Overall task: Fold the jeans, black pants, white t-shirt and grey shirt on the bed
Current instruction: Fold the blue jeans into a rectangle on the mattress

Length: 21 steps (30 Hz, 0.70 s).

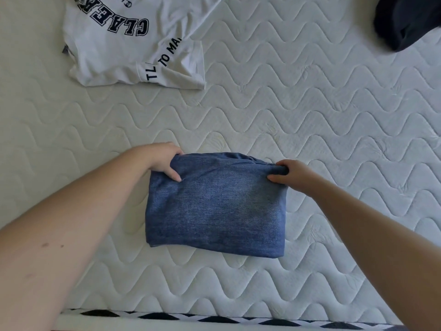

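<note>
Head view: The jeans lie folded into a compact rectangle on the bed, close to its near edge and roughly midway along it. The left hand grips the far left corner of the folded jeans, thumb on top of the denim and fingers curled over the far edge. The right hand grips the far right corner, fingers curled around the bunched fabric there. Both forearms reach in from the near edge.

The white t-shirt, printed with dark lettering, lies unfolded and flat toward the far left corner of the bed, well apart from the jeans. The black pants lie in a heap at the far right corner. The bed surface is a white quilted mattress with a wave pattern; a black-and-white diamond trim runs along its near edge.
</note>
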Available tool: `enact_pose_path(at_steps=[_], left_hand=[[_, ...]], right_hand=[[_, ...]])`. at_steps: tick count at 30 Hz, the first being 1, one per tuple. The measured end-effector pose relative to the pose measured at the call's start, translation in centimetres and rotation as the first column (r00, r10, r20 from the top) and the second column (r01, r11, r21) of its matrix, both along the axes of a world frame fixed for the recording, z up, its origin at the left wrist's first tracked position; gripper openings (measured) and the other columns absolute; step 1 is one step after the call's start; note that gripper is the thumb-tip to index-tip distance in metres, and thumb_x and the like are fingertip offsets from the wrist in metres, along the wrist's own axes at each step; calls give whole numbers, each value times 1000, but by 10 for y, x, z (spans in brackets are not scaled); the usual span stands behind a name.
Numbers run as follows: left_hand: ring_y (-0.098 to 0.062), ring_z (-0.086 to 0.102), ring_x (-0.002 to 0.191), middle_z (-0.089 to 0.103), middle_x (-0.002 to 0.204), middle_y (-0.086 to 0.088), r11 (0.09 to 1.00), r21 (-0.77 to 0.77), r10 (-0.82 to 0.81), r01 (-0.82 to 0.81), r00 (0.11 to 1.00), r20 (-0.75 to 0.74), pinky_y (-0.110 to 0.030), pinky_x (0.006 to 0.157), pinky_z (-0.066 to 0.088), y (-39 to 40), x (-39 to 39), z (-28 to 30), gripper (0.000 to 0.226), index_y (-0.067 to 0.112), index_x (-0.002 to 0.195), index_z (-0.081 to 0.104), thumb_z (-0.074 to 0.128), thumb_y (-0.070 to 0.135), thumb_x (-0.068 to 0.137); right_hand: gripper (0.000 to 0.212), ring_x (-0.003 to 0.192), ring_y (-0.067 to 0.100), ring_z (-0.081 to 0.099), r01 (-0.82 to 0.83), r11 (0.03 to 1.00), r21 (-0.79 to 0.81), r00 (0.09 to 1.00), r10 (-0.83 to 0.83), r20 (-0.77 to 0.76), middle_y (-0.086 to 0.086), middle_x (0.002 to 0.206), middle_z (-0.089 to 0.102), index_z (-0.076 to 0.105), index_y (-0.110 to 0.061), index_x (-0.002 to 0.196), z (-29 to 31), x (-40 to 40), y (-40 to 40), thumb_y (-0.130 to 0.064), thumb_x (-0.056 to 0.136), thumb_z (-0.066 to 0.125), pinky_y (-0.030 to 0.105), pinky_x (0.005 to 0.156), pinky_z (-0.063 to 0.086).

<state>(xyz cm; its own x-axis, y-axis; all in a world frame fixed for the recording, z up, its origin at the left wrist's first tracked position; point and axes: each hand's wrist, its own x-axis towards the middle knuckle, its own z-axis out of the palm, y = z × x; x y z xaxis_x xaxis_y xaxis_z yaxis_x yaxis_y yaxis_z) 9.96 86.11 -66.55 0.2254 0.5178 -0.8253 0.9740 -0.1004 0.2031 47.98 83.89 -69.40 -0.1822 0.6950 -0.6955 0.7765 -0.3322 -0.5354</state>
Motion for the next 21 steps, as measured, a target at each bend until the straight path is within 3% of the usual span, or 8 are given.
enact_pose_path(at_steps=[4, 10, 13, 16, 19, 21], left_hand=[[-17, 56, 94, 60, 111, 3, 999, -13, 34, -34, 999, 18, -30, 76, 43, -2, 7, 2, 62, 23, 120, 54, 84, 40, 68], [-12, 63, 93, 68, 108, 9, 978, -35, 210, -207, 967, 145, -35, 85, 52, -13, 2, 40, 55, 30, 113, 54, 85, 29, 69], [-5, 63, 86, 68, 100, 15, 974, -12, 225, -228, 953, 204, -28, 73, 51, -11, 7, 79, 46, 39, 105, 56, 85, 32, 70], [0, 60, 75, 67, 84, 16, 967, 125, 188, -224, 951, 246, -23, 60, 42, -5, 17, 119, 31, 42, 89, 61, 83, 31, 70], [5, 59, 77, 65, 85, 25, 907, 303, 185, -293, 923, 339, -18, 61, 41, 1, 27, 149, 49, 51, 104, 60, 76, 21, 69], [-3, 59, 87, 65, 99, 21, 833, 452, 126, -318, 905, 405, -22, 71, 45, -1, 33, 153, 65, 47, 119, 59, 73, 13, 66]], right_hand=[[50, 87, 6, 57, -170, 984, -46, 984, 172, 46, -13, 97, 61, 58, -30, 107, 13, -2, 5, -52, 68, 81, 24, 67, 43], [41, 86, 6, 58, -210, 978, 9, 978, 210, 10, -14, 93, 63, 59, -34, 102, 54, 9, 11, -43, 69, 82, 22, 67, 41], [38, 88, -1, 58, -220, 972, 78, 975, 222, -15, -21, 94, 64, 59, -46, 97, 101, 16, 22, -41, 68, 83, 16, 69, 40], [39, 84, -10, 58, -236, 954, 183, 971, 238, 9, -29, 87, 66, 59, -57, 94, 155, 25, 37, -36, 69, 81, 13, 69, 39], [38, 75, -5, 58, -162, 927, 338, 987, 157, 41, -25, 79, 64, 61, -53, 89, 191, 38, 45, -25, 69, 77, 19, 61, 44], [40, 74, 5, 55, -100, 874, 475, 995, 92, 41, -17, 80, 61, 58, -45, 89, 197, 45, 41, -15, 67, 74, 24, 62, 41]])
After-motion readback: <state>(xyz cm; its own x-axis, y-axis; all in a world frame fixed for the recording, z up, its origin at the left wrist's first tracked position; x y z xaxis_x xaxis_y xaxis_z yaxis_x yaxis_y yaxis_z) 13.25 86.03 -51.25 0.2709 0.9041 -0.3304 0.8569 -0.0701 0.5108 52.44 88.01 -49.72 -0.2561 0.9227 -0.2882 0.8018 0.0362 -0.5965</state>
